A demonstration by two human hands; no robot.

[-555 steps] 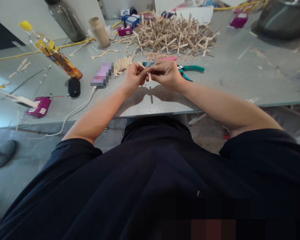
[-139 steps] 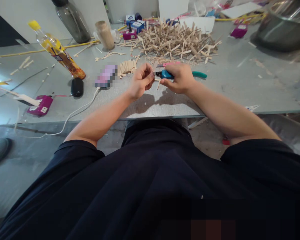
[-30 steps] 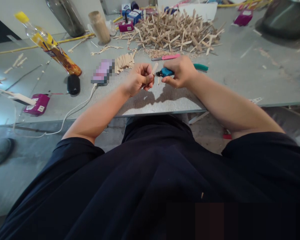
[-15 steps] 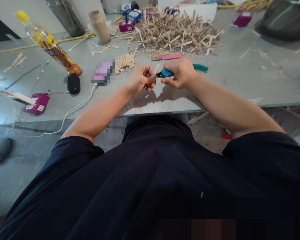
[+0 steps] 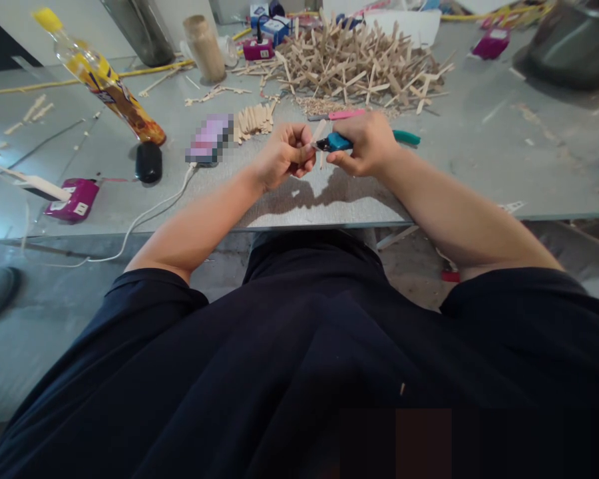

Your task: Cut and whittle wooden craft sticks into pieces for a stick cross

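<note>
My left hand (image 5: 290,154) pinches a small flat wooden piece (image 5: 319,130) between thumb and fingers. Wrapped round the handles of blue-green cutting pliers (image 5: 337,142) is my right hand (image 5: 369,143). The dark jaws meet the wooden piece close to my left fingertips; whether they are closed on it I cannot tell. Behind my hands lies a heap of wooden pieces (image 5: 359,66), many of them crossed. A row of short wooden pieces (image 5: 254,122) lies left of my left hand. A pink-handled cutter (image 5: 347,114) is partly hidden by my right hand.
A phone (image 5: 209,138) with a white cable (image 5: 154,213) lies to the left. Near it are a tilted bottle (image 5: 112,93), a black case (image 5: 148,163) and a purple box (image 5: 74,199). A wooden cylinder (image 5: 203,50) stands behind, and a dark pot (image 5: 572,46) at far right.
The view has shifted slightly, so the table's contents appear a little to the right. Both hands keep nearly the same pose, with the pliers still at the wooden piece.
</note>
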